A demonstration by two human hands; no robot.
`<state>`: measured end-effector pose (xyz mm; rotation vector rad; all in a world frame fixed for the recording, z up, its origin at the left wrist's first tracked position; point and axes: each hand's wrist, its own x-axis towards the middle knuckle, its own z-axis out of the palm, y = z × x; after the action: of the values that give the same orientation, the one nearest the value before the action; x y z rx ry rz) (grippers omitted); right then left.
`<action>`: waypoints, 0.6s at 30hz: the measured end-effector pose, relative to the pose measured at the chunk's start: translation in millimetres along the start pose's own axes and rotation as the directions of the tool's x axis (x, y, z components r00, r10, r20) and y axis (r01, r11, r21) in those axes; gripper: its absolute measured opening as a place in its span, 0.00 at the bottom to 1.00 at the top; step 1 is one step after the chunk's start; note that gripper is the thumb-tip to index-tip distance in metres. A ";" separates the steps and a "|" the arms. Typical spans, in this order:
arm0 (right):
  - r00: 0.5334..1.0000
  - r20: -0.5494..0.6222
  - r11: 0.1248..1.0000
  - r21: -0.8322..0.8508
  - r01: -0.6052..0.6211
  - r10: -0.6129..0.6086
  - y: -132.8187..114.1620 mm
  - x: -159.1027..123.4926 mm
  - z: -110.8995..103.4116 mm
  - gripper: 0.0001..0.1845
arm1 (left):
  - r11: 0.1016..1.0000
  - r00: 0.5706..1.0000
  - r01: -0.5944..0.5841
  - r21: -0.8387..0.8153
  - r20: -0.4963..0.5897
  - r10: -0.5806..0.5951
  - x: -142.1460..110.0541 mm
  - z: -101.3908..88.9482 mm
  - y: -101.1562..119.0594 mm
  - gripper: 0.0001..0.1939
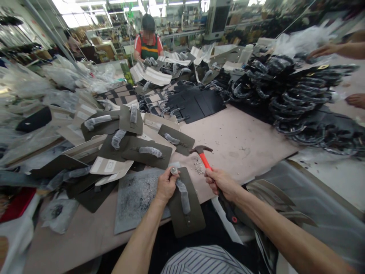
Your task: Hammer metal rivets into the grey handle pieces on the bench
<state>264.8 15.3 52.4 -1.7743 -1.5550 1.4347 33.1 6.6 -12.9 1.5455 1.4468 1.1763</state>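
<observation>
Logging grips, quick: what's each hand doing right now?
Left hand: closed, holding a round-topped metal tool.
Right hand: closed, holding a claw hammer by its handle.

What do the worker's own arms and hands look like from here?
The left hand and right hand are ungloved; both forearms are bare, with no sleeve, watch or cable visible. Rings are too small to tell. Striped cloth shows at the torso.

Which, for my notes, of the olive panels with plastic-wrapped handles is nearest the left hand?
The olive panel jutting off the beige table beside the left hand; others lie farther away.
</observation>
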 end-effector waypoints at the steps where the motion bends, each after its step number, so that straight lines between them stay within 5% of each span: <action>1: 0.995 -0.051 0.996 -0.015 0.083 -0.084 -6.8 -8.1 1.4 0.17 | 1.000 1.000 -0.004 0.005 0.010 0.004 0.6 -0.3 -0.3 0.07; 3: 0.942 -0.153 0.946 -0.179 0.272 -0.299 -17.5 -23.4 2.1 0.19 | 1.000 0.999 -0.015 0.016 0.034 0.014 0.9 -0.6 -1.7 0.08; 5: 0.883 -0.118 0.818 -0.450 0.359 -0.453 -24.8 -34.6 -0.1 0.17 | 0.999 0.998 -0.028 0.031 0.048 0.026 0.3 -0.7 -3.8 0.08; 9: 0.894 0.094 0.570 -0.739 0.358 -0.439 -45.2 -45.8 -14.9 0.13 | 0.997 0.997 -0.053 0.062 0.051 0.049 -1.1 -0.4 -7.9 0.08; 12: 0.811 -0.028 0.607 -0.679 0.413 -0.584 -72.1 -55.2 -30.4 0.14 | 0.996 0.997 -0.065 0.065 0.050 0.061 -1.7 0.2 -10.0 0.07; 16: 0.567 -0.485 0.746 -0.421 0.516 -0.666 -83.3 -64.7 -27.8 0.15 | 0.996 0.997 -0.068 0.064 0.051 0.064 -2.3 0.3 -10.9 0.08; 18: 0.586 -0.426 0.721 -0.479 0.501 -0.689 -68.9 -62.8 -16.3 0.15 | 0.995 0.997 -0.069 0.069 0.050 0.065 -2.5 0.0 -10.3 0.08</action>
<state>252.2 -13.4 141.7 -1.3853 -1.8172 0.2666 29.6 5.4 -22.8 1.6712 1.4288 1.1295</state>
